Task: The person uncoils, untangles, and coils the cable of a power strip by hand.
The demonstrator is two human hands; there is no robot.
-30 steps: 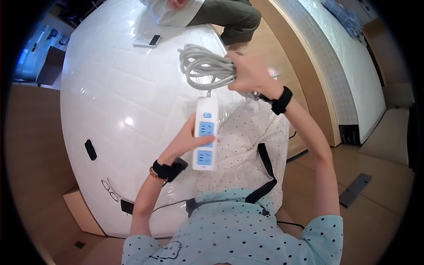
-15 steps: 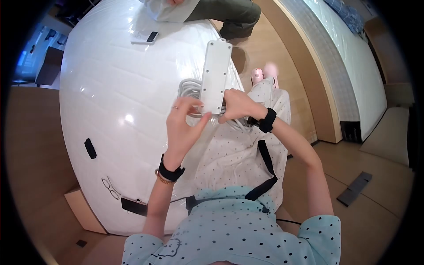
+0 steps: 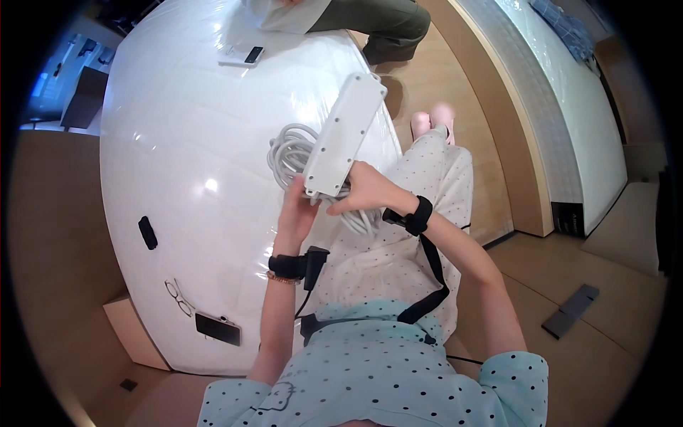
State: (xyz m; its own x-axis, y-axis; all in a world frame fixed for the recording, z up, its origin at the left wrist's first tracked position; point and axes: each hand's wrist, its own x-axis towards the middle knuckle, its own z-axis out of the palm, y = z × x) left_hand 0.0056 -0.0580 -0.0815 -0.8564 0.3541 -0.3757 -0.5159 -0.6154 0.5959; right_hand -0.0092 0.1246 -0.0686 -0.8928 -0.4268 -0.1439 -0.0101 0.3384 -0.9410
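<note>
A white power strip (image 3: 345,135) is held over the bed's edge with its screwed underside facing up, tilted with its far end to the right. Its coiled white cable (image 3: 290,153) hangs in loops beneath and to the left. My right hand (image 3: 366,191) is closed around the near right side of the strip and part of the coil. At the near left corner, my left hand (image 3: 295,213) grips from below, its fingers partly hidden under the strip and cable. Both wrists wear black straps.
A plastic-covered mattress (image 3: 206,121) lies to the left, bearing a white device (image 3: 240,55), a black object (image 3: 147,233), glasses (image 3: 178,297) and a phone (image 3: 218,329). Another person's leg (image 3: 395,28) is at the far edge. A second mattress (image 3: 548,92) stands right.
The power strip has turned clockwise, its far end swinging right. My left hand has rotated and moved under its near corner. More of the cable coil shows on the left.
</note>
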